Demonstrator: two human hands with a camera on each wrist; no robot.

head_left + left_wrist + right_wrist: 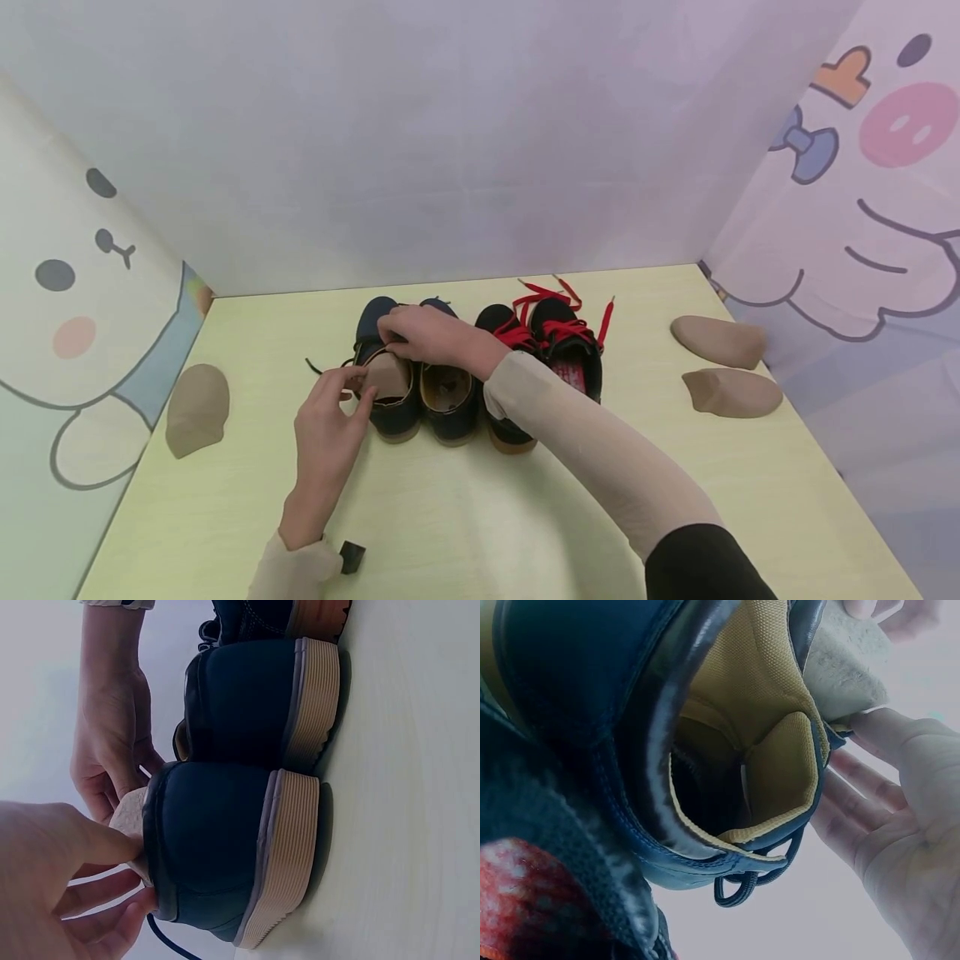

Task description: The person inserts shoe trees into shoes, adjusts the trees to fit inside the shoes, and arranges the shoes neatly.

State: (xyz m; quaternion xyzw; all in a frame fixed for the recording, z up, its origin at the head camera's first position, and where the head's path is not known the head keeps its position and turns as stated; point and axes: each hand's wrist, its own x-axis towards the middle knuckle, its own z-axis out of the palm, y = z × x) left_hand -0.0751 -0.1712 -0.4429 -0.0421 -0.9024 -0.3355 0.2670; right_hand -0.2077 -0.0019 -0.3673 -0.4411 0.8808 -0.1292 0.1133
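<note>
A beige shoe insert [388, 377] sits partly inside the opening of the leftmost dark blue shoe [396, 417], its end showing above the collar. My left hand [330, 425] pinches at the insert and the near side of the collar, thumb against the insert [129, 814]. From above, my right hand [431, 333] holds the front of the same opening, its thumb and fingers around the tongue. Beside it stands the matching dark blue shoe [448, 400], whose tan lining [780, 776] shows in the right wrist view.
Black shoes with red laces [570, 342] stand to the right, one partly behind my right forearm. Another beige insert [198, 408] lies at left, with two more inserts [731, 392] at far right. A small black block [351, 557] is beside my left wrist.
</note>
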